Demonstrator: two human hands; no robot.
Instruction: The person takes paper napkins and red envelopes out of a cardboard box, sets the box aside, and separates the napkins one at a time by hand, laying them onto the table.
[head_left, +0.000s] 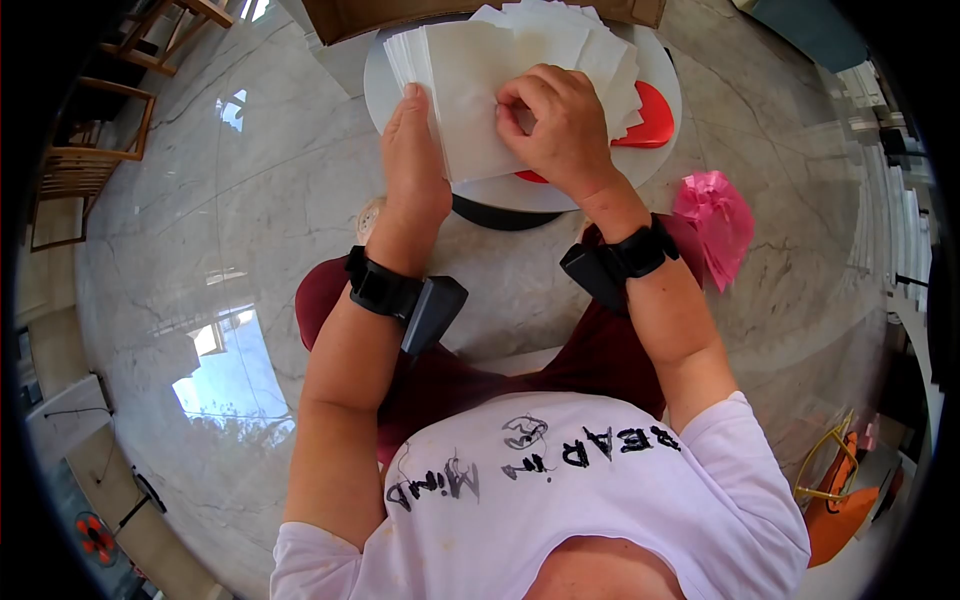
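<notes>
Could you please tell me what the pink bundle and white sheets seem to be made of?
Pink bundle: probably thin plastic film, slightly glossy, judging by its crinkles and highlights. White sheets: likely matte paper, being thin, flat and crisp-edged.

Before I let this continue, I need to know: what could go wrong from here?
The right hand has its thumb and finger close together over the white sheets, so it might catch several at once. The left hand is at their left edge, where layers splay; they could slip out of line. The fanned papers partly cover a red item and might slide.
</notes>
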